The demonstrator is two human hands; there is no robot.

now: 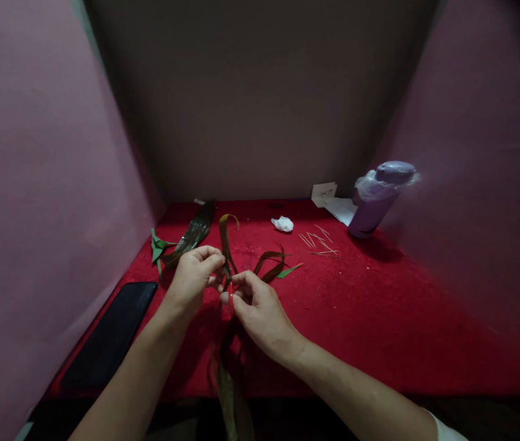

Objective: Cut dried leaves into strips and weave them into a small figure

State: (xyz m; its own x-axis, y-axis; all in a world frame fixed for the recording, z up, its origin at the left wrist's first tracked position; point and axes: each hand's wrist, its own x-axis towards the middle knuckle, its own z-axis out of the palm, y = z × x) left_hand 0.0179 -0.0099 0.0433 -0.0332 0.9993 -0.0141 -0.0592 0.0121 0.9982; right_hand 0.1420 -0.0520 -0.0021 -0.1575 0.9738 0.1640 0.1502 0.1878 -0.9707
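Observation:
My left hand (199, 269) pinches a long, dark green-brown leaf (225, 239) between thumb and fingers. The leaf's upper end stands up and curls over to the right at its tip. Close beside it, my right hand (260, 306) is closed on red-handled scissors (231, 298); their blades are mostly hidden among the fingers and leaf. Below the hands, a broad leaf part (229, 392) hangs past the table's front edge. Whether it belongs to the held leaf I cannot tell. Narrow brown leaf strips (272, 263) and a green leaf tip (290, 271) lie just beyond my right hand.
On the red cloth (379, 331) lie a dark phone-like slab (110, 334), wide dark leaves (195, 226), green leaf scraps (158, 246), crumpled white paper (282, 224) and several toothpicks (318, 240). A purple bottle (374, 208) leans at right beside white cards (324, 193). Pink walls (43, 184) flank the table.

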